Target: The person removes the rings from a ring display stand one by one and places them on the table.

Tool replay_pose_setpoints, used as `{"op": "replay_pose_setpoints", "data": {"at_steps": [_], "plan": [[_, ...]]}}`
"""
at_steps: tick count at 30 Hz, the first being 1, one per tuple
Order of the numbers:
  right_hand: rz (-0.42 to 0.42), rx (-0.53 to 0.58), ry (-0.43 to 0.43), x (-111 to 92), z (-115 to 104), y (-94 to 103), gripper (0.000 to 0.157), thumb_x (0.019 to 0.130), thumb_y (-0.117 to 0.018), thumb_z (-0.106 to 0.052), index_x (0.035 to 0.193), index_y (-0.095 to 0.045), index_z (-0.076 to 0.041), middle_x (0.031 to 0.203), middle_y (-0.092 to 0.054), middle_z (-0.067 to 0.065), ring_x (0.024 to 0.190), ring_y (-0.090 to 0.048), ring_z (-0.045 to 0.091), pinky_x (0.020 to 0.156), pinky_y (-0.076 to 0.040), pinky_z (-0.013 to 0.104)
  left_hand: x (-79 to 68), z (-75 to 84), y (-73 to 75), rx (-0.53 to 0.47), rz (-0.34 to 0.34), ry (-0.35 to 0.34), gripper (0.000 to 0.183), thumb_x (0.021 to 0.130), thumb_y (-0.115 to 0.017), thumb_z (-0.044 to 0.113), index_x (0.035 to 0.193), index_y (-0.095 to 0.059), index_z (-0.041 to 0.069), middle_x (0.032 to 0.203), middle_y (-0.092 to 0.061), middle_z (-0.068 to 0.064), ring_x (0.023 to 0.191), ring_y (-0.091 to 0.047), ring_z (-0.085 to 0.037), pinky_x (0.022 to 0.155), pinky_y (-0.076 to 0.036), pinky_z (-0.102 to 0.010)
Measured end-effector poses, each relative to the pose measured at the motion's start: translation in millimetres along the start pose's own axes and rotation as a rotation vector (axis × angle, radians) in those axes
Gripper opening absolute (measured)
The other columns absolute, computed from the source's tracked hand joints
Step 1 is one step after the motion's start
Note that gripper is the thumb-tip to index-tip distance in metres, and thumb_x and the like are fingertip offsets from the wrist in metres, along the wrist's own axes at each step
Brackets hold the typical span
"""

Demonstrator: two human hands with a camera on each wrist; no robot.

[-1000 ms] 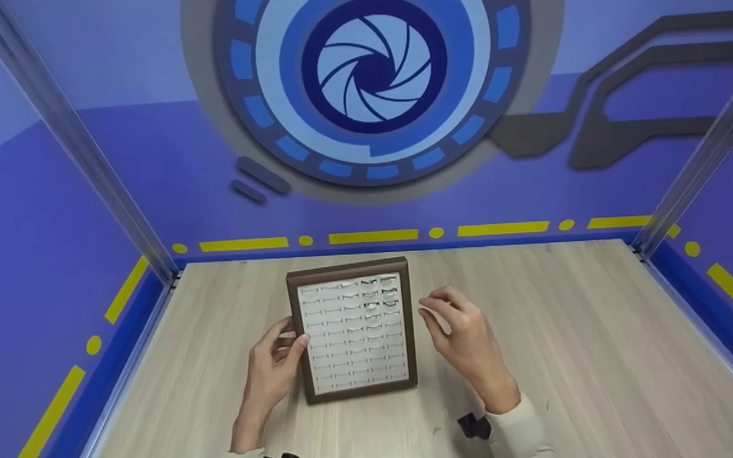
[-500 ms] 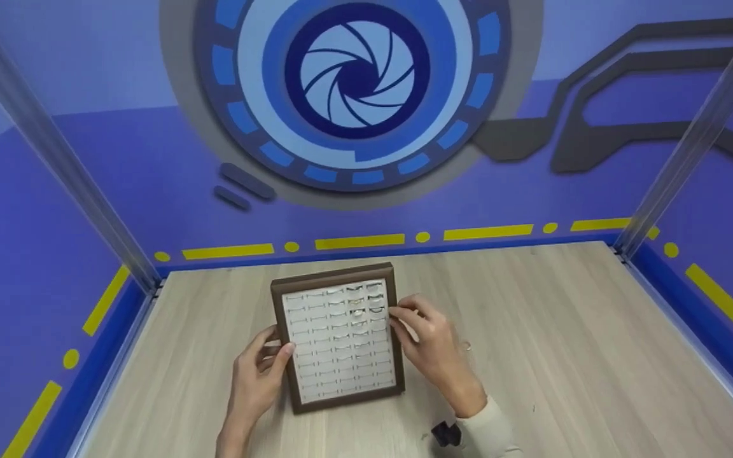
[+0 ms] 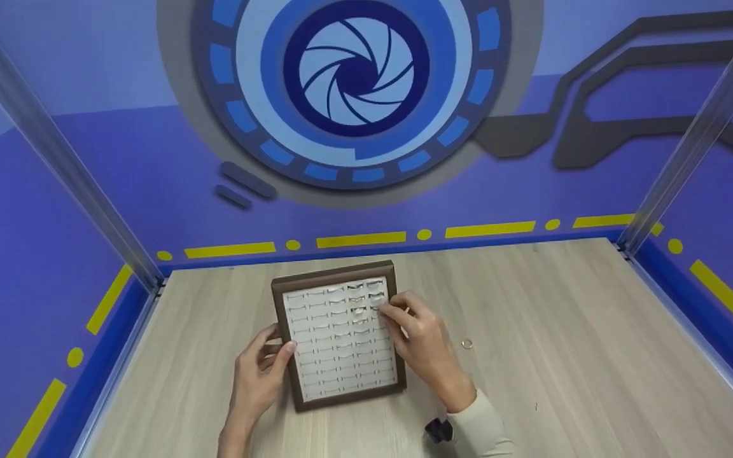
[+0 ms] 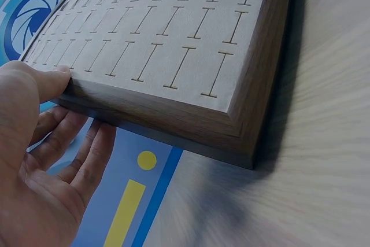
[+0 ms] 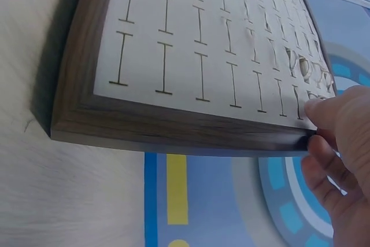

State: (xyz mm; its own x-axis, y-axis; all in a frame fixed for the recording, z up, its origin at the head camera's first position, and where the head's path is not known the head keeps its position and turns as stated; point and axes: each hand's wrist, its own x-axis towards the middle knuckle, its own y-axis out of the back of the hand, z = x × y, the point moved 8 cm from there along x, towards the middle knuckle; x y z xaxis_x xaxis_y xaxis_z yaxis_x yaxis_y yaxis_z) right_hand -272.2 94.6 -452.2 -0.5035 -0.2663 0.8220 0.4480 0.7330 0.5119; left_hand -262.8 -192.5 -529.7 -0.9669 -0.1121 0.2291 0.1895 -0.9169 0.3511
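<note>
Fingers (image 4: pixel 97 154) grip a tray (image 3: pixel 347 369); blue walls (image 3: pixel 131 165) edge the wooden table (image 3: pixel 570 324).

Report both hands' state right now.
Left hand: holding ring display by its edge.
Right hand: at the display's right edge; can't tell whether it's holding anything.

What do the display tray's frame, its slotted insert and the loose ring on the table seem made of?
Frame: dark brown wood or wood-look veneer, low sheen; streaky grain shows in the wrist views.
Slotted insert: probably fabric or soft sheet, off-white and matte; it puckers by some slits.
Loose ring: likely metal, from its thin yellowish band; too small to be sure.
</note>
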Motion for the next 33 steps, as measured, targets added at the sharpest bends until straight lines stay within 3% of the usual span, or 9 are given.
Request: {"op": "replay_pose_setpoints", "data": {"at_steps": [16,33], "plan": [[-0.019,-0.012,0.062,8.0,-4.6,-2.9,0.024,0.084,-0.087,0.008,0.101,-0.081,-0.007,0.101,-0.068,0.005,0.089,-0.070,0.017,0.077,-0.063,0.025,0.2,-0.8,-0.6,-0.041,0.001,0.019,0.048,0.104,-0.073,0.025,0.148,-0.061,0.010,0.134,-0.068,-0.012,0.111,-0.073,-0.023,0.098,-0.062,-0.029],[-0.035,0.009,0.068,9.7,-5.5,-0.4,0.023,0.084,-0.085,0.011,0.099,-0.080,-0.006,0.100,-0.068,0.005,0.087,-0.070,0.016,0.075,-0.062,0.022,0.6,0.8,0.4,-0.046,0.008,0.013,0.048,0.104,-0.074,0.024,0.148,-0.061,0.009,0.134,-0.068,-0.013,0.111,-0.072,-0.023,0.097,-0.062,-0.030]]}}
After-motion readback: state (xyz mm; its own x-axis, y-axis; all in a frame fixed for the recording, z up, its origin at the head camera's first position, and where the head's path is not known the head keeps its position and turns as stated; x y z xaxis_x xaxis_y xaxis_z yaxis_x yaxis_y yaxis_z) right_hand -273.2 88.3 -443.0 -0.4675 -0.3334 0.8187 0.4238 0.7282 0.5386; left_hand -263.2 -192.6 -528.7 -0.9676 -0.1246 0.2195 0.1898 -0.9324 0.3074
